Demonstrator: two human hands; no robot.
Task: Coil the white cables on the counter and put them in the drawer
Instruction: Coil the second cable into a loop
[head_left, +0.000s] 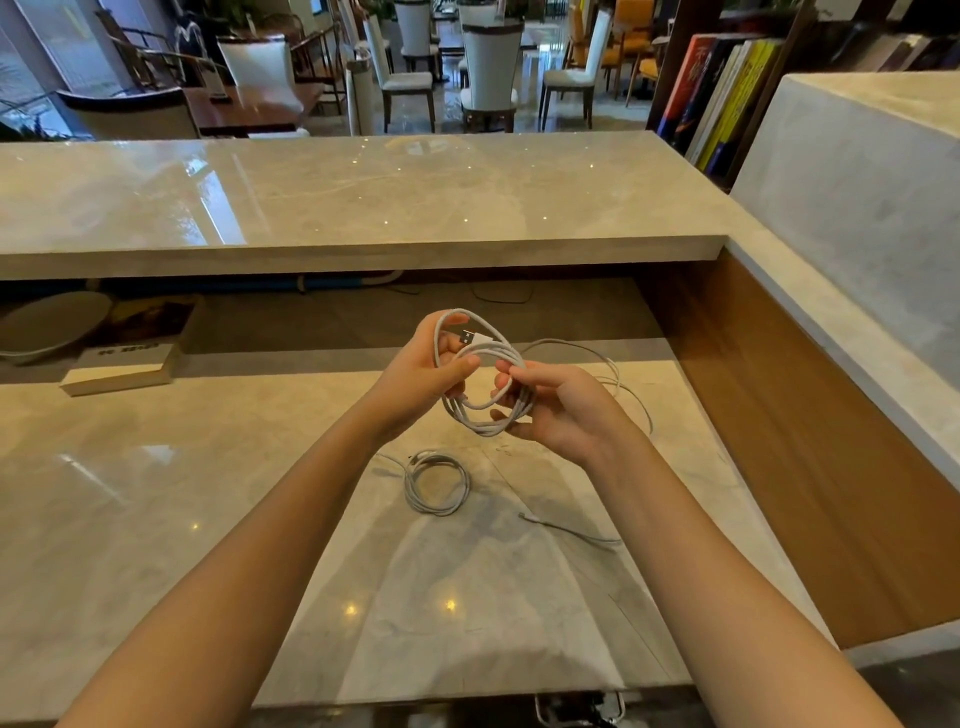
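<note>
Both hands were raised above the glossy pale marble counter (208, 519); the left hand (421, 371) curled its fingers and thumb round the upper part of a half-wound thin white cable coil (485, 387), whose USB plug (466, 336) stuck out near that hand's fingertips; the right hand (558, 410) pinched the coil's right side, its thumb and fingers closed narrowly on the loops; a loose tail of the same cable (597, 353) trailed off to the right and dropped toward the counter. Below the hands, a second white cable, already wound into a small ring (437, 483), lay flat on the counter; a thin loose cable end (566, 530) rested just to its right. A pale closed book (119, 366) lay on the counter at far left.
</note>
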